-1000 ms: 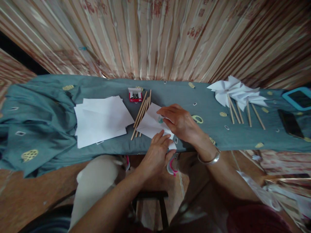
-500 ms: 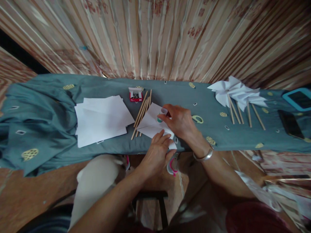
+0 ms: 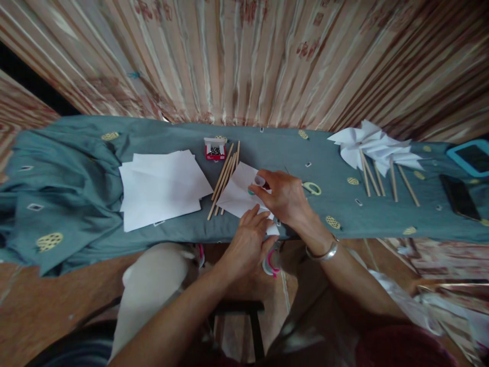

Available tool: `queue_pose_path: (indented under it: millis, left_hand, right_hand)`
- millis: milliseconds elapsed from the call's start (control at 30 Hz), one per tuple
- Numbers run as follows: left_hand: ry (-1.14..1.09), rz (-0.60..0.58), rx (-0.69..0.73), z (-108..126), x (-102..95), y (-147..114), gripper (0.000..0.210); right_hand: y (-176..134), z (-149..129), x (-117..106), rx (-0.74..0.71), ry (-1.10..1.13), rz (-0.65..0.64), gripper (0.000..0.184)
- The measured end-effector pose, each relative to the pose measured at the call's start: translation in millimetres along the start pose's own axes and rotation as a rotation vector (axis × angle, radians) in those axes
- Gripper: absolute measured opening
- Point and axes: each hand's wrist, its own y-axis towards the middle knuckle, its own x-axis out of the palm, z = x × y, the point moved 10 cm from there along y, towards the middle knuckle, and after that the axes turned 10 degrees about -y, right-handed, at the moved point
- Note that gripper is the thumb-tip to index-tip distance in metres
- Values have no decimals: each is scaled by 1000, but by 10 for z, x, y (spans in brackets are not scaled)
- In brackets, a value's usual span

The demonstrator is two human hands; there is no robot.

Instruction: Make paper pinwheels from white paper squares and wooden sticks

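My right hand is closed round a small glue stick, pale and see-through at the top with a green band low down. It is held over a creased piece of white paper. Pressing on the near part of that paper, my left hand lies with its fingers stretched out. My fingers hide part of the sheet. Just left of the paper lie several thin wooden sticks. Scissors with a pale green handle lie beyond my right hand, partly hidden by it.
A stack of white paper lies to the left. Behind the sticks stands a small red box of metal pins. Several white paper pinwheels on sticks, a black phone and a blue-framed device lie right on the green cloth.
My right hand has shifted slightly and the glue stick's tilt has changed over the paper. My left hand stays on the sheet. The whole view has slid a little.
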Motion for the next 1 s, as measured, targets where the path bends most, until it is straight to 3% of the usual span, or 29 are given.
queue_pose_path:
  millis: [300, 500, 600, 767, 867, 1000]
  left_hand:
    - [-1, 32, 12, -2, -27, -17, 23]
    - [15, 24, 8, -2, -15, -16, 24]
    - [18, 13, -6, -6, -13, -12, 24]
    - [9, 10, -20, -6, -13, -11, 25]
    - [-47, 32, -31, -5, -44, -13, 24]
    - [-263, 137, -79, -34, -228, 6, 27]
  right_hand:
    - [-3, 8, 10, -63, 95, -70, 11]
    - [-2, 227, 2, -14, 266, -94, 25]
    - [5, 535, 157, 104, 502, -117, 22]
    - [-29, 1058, 550, 504, 1108, -115, 33]
    - [-59, 1144, 630, 643, 1276, -113, 37]
    - [-85, 1124, 587, 698, 1426, -120, 32]
